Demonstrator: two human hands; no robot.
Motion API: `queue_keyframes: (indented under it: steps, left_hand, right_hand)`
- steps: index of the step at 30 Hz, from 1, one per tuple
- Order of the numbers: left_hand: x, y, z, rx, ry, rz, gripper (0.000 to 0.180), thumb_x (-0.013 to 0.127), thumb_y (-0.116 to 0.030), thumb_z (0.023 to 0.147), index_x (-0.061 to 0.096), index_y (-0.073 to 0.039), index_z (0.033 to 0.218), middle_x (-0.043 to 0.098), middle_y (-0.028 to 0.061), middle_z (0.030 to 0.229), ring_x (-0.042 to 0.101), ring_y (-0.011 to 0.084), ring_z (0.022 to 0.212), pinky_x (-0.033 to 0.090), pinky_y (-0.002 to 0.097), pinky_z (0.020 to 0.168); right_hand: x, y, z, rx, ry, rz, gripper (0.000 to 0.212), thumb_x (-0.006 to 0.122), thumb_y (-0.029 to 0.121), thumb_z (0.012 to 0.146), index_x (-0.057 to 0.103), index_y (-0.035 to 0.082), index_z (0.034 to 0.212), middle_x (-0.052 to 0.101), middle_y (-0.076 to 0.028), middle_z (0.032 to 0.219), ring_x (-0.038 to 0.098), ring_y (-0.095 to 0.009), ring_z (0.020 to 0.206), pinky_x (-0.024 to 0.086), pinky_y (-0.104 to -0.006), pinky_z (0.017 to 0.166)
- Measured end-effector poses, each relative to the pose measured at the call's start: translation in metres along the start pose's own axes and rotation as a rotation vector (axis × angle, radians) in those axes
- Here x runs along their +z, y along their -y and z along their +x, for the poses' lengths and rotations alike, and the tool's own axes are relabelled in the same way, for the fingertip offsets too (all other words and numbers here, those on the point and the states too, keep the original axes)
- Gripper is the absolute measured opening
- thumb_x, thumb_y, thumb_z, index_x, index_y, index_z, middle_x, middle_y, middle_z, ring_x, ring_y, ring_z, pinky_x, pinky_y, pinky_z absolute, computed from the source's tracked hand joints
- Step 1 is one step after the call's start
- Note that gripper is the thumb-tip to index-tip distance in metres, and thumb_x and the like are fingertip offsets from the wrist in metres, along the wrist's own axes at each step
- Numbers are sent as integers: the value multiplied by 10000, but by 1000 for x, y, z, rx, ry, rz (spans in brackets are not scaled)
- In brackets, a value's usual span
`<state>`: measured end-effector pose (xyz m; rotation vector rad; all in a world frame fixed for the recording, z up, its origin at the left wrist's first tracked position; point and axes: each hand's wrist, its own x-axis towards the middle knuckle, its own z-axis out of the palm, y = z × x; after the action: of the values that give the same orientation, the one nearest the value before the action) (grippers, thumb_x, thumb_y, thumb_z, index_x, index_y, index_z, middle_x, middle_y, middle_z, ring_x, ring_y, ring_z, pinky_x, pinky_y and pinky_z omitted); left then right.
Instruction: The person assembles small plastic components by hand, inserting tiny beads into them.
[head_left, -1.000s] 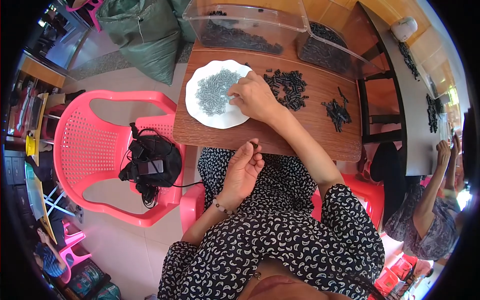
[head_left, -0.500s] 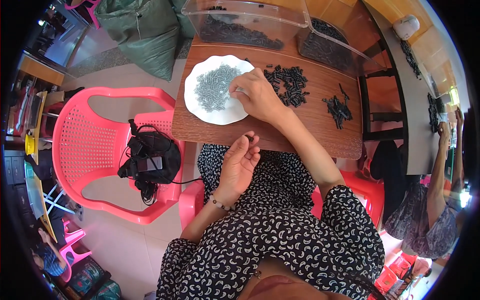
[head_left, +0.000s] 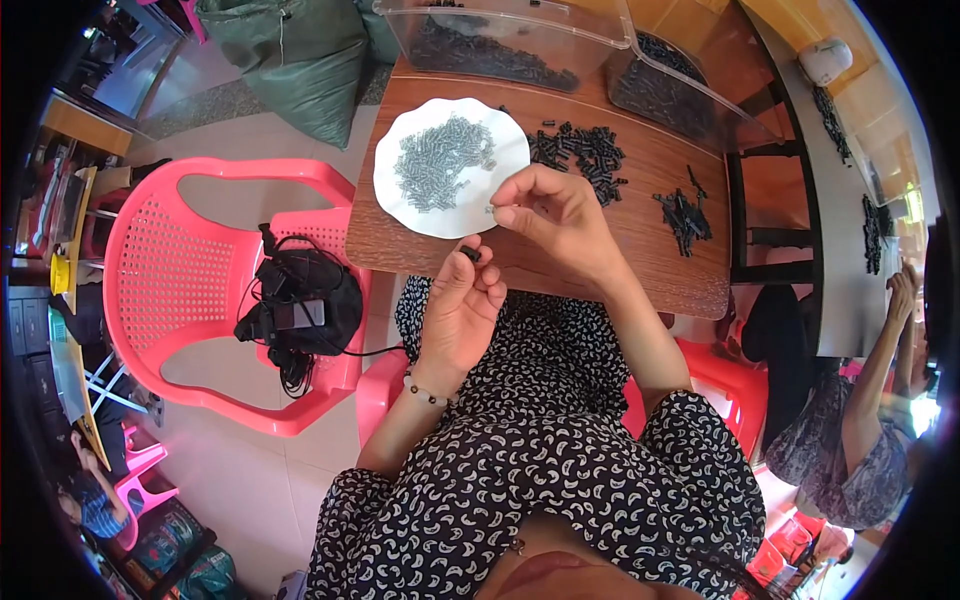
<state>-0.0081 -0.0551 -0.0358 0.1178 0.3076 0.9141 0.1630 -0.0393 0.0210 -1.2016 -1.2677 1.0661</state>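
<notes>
Between the thumb and fingers of my left hand [head_left: 462, 312] is a small black cylindrical piece [head_left: 470, 254]. My right hand [head_left: 562, 222], over the near right rim of a white wavy-edged plate [head_left: 508, 150], pinches a tiny silvery piece [head_left: 491, 210]. That piece is too small to make out fully. On the plate lies a heap of small silvery, spring-like pieces [head_left: 437, 165]. A scattered pile of short black cylinders [head_left: 598, 150] lies right of the plate, partly hidden by my right hand. Farther right is a small group of longer black pieces [head_left: 685, 222].
Two clear plastic bins [head_left: 490, 65] of black pieces stand at the brown table's [head_left: 640, 270] far edge. To my left is a pink plastic chair [head_left: 180, 260] holding a black bag with cables [head_left: 305, 310]. Another person's arm [head_left: 875, 350] shows at far right.
My right hand has come back from the heap toward me, now with a tiny silvery piece in its fingertips. My left hand has risen slightly toward the plate, still holding the black cylindrical piece.
</notes>
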Motion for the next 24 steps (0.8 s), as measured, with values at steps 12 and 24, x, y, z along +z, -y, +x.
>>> queue_keyframes:
  steps: [12,24]
  left_hand:
    - [38,-28,27,428,-33,1000,228,612,-136,934,658,10,1103,648,20,871,570,61,756,444,195,665]
    - [33,-40,50,716,76,1266,118,664,-72,874,670,37,919,626,35,802,553,67,701,446,221,647]
  right_hand:
    - [-3,-5,5,60,-26,341,139,685,100,870,658,6,969,672,-23,923,598,-76,851,471,-227,804]
    - [6,-6,17,54,-28,280,126,704,79,845,670,13,947,672,-10,891,586,-67,829,462,-222,775]
